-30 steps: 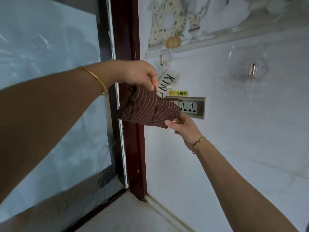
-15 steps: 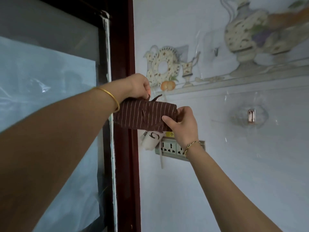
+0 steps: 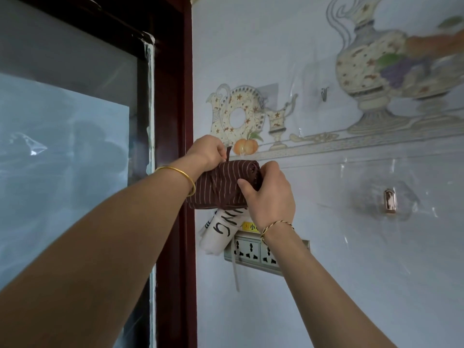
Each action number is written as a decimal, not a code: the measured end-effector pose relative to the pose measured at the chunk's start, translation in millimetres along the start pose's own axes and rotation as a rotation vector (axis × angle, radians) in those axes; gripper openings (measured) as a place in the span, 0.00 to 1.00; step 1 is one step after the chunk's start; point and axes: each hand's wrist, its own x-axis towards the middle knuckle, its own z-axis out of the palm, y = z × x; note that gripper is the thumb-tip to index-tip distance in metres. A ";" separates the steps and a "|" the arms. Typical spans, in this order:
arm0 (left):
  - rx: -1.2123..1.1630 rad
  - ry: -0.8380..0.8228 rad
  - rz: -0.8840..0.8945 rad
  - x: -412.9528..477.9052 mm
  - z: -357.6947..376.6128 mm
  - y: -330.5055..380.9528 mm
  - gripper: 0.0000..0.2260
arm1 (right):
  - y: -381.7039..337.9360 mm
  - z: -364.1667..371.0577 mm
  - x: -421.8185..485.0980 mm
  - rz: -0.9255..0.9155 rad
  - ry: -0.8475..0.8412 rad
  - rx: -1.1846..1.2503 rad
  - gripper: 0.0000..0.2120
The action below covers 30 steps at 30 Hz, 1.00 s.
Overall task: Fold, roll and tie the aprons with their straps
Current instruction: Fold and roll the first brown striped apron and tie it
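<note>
holding a dark brown, white-pinstriped rolled cloth apron (image 3: 226, 187) up in the air close to the pale blue tiled wall (image 3: 326, 272), lifted since a second ago from level with the grey metal socket strip (image 3: 251, 249) to just under the painted ledge with the orange fruit. turned level as well, no longer drooping at its right end. gripping that right end with the right hand (image 3: 271, 194), fingers curled over the end and thumb pressed on the front. pinching the thin brown strap (image 3: 228, 154) above the roll's top left with the left hand (image 3: 208, 151), fingers bunched together. already wound and crossed round the middle with that same strap, so judged folded and rolled, with the tying all but finished. going by the lift, probably bound for the small clear adhesive hook (image 3: 262, 102) above, though hard to say for sure

hanging just beneath, seemingly touching the roll's underside: a white rolled cloth apron with black lettering (image 3: 218, 234), overlapping the socket strip's left end, with a pale strap trailing down. hard by the left wrist, a dark red wooden door frame (image 3: 175, 96), then a glass pane (image 3: 62, 172): little room that way. to the right, bare wall as far as a thin wire hook (image 3: 325, 94) and a pinkish metal hook (image 3: 390, 200), both well apart from the hands. upward, open wall to the clear hook
</note>
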 end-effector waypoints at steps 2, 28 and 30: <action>-0.009 -0.003 -0.011 2.8 3.6 -3.8 0.05 | -1.1 1.9 2.3 0.001 -0.015 -0.001 0.16; -0.187 -0.049 -0.018 7.1 21.4 -17.3 0.14 | -0.1 3.8 3.9 0.037 -0.104 0.046 0.17; -0.185 -0.051 -0.012 7.8 21.7 -18.2 0.10 | 0.1 4.1 3.3 0.041 -0.105 0.054 0.17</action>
